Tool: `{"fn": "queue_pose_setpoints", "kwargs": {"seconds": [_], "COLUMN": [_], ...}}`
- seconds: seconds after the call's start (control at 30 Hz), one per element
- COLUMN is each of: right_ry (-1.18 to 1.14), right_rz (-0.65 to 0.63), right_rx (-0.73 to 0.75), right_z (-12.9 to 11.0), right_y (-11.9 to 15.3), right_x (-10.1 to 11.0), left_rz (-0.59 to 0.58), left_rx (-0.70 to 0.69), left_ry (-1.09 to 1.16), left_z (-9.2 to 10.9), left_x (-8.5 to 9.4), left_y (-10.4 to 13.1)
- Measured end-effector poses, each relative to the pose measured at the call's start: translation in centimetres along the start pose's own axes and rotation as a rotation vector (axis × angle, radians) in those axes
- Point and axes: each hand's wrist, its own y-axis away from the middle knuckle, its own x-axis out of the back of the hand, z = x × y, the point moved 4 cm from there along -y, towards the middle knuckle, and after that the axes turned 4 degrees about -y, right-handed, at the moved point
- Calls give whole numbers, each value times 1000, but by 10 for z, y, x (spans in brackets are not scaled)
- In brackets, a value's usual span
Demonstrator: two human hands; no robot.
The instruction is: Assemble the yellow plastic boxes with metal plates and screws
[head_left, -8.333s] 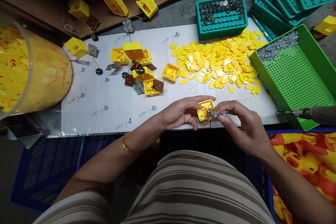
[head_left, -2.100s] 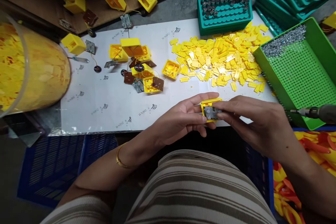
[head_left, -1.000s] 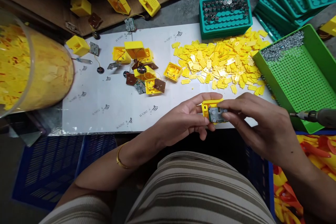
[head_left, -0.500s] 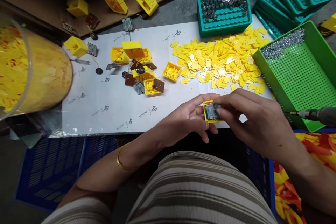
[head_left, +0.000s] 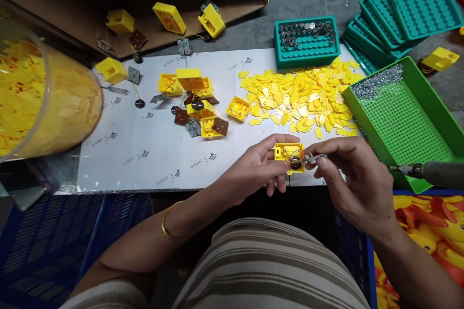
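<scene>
The left hand (head_left: 253,169) has a small yellow box (head_left: 288,150) in its fingers, hollow side up, the thumb laid over the near side and the forefinger stretched along the far edge. Just off that thumb's tip I can make out a dark disc (head_left: 295,163) in the box, with thin wires near it. The right hand (head_left: 357,178) has thumb and forefinger nearly together, pinching a grey board (head_left: 314,158) tilted at the box's right edge; whether it touches the rim I can't tell from here. Both sets of fingers are above the near part of the white surface (head_left: 119,164).

Straight ahead of the fingers lies a heap of yellow plates (head_left: 300,99), and past it a teal tray (head_left: 308,60) holding round metal pieces (head_left: 290,34). Ahead and left of the left fingers sits a lone box (head_left: 239,108), with a jumble of boxes (head_left: 190,79) beside it; well off to the left is a tub (head_left: 72,101). Right of the right fingers stands a green basket (head_left: 409,128) with screws (head_left: 379,82) in its far end, a driver (head_left: 435,172) over its near side.
</scene>
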Motion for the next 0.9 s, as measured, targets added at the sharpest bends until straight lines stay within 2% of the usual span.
{"fn": "queue_pose_setpoints", "kwargs": {"seconds": [0.13, 0.23, 0.43, 0.5, 0.67, 0.77, 0.9], "right_ry": [-3, 38, 212, 241, 302, 304, 329], "right_rz": [2, -29, -121, -124, -116, -135, -81], "right_rx": [-6, 11, 90, 88, 97, 107, 114], "right_z": [2, -1, -10, -11, -9, -7, -6], "right_y": [2, 2, -1, -2, -4, -5, -5], "right_x": [-1, -2, -5, -6, -7, -9, -9], "left_rz": [-53, -77, 53, 64, -50, -84, -69], "left_rx": [43, 57, 27, 16, 18, 9, 3], "left_ry": [168, 192, 42, 62, 258, 252, 170], "left_z": [0, 0, -1, -2, -7, -9, -9], "left_x": [-1, 0, 0, -1, -2, -3, -5], "left_y": [4, 6, 4, 4, 6, 7, 8]}}
